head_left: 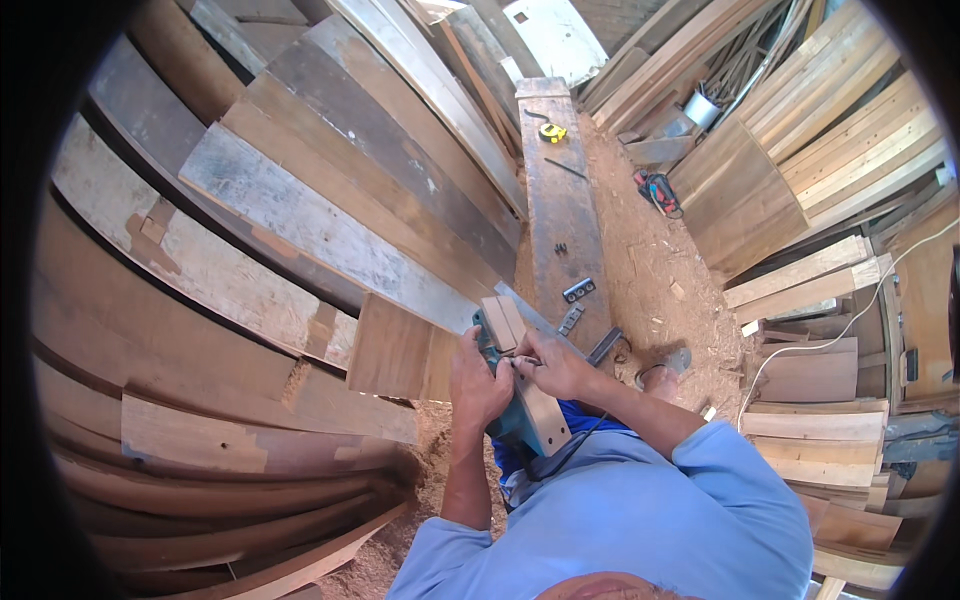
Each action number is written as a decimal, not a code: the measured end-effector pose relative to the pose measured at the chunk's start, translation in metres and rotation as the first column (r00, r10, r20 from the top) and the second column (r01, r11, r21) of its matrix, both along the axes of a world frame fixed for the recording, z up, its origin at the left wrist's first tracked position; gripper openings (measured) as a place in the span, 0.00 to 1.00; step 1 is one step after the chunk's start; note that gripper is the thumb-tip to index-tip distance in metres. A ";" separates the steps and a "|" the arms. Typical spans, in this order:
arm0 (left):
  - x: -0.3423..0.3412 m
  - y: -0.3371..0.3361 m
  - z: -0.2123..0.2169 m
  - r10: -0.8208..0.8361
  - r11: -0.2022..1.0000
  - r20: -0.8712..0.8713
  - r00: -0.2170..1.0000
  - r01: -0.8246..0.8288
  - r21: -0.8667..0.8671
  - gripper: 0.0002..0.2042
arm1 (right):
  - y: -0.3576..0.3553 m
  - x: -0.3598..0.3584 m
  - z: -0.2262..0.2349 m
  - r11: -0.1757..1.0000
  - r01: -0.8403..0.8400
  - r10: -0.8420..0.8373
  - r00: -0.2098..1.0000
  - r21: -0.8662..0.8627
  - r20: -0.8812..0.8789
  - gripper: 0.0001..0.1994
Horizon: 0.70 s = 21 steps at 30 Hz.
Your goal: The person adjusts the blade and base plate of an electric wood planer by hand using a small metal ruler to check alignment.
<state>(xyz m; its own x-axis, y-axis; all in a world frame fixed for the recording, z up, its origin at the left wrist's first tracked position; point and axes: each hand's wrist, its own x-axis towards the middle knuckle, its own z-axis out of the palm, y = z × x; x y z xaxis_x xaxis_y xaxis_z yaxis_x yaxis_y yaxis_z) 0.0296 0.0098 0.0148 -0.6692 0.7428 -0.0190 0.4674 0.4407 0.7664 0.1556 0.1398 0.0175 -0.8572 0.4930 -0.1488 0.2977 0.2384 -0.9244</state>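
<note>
An electric planer (pixel 541 415) with a teal body lies across my lap, its flat tan sole turned up. My left hand (pixel 478 388) grips the planer's side, with the thumb near the gap in the middle of the sole. Over that same gap, my right hand (pixel 552 367) is closed in a pinch; what its fingers hold is too small to make out. Just beyond the hands, a dark metal block with round holes (pixel 578 290) and a flat grey metal piece (pixel 571 320) rest on a long wooden bench (pixel 565 215). A black bar-like object (pixel 605 346) lies by my right wrist.
Farther along the bench are a yellow tape measure (pixel 552 132), a thin dark rod (pixel 566 168) and small black pieces (pixel 560 248). Boards (pixel 330 220) lean closely on the left. A red and black power tool (pixel 657 192) sits on the shavings-covered floor; stacked planks (pixel 810 430) and a white cable (pixel 850 335) are right.
</note>
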 end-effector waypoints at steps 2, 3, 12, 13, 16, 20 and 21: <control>0.001 0.001 0.007 -0.003 1.000 0.028 1.000 0.004 -0.021 0.33 | 0.004 0.010 0.004 0.992 -0.027 0.032 0.999 0.125 -0.035 0.10; 0.000 -0.001 0.005 0.008 1.000 0.036 0.999 -0.008 -0.003 0.33 | 0.002 0.016 0.015 0.978 -0.034 0.038 0.999 0.208 -0.014 0.10; -0.011 -0.008 -0.006 0.013 1.000 0.041 0.999 -0.012 -0.018 0.30 | 0.023 0.037 -0.006 0.838 -0.055 0.052 0.998 0.543 0.021 0.12; -0.012 -0.003 -0.005 0.013 1.000 0.042 0.999 -0.012 -0.028 0.30 | 0.032 0.037 -0.008 0.821 -0.057 0.079 0.997 0.568 -0.014 0.12; -0.011 0.001 0.002 0.031 0.999 0.083 0.996 -0.028 -0.035 0.31 | 0.035 0.038 -0.001 0.818 -0.088 0.136 0.990 0.568 -0.043 0.10; -0.011 0.004 0.008 0.029 0.999 0.114 0.993 -0.026 -0.030 0.31 | 0.030 0.030 0.006 0.733 -0.138 0.228 0.972 0.666 -0.049 0.09; -0.011 0.004 0.007 0.029 0.999 0.104 0.994 -0.025 -0.037 0.31 | 0.029 0.026 0.005 0.706 -0.150 0.250 0.967 0.692 -0.046 0.09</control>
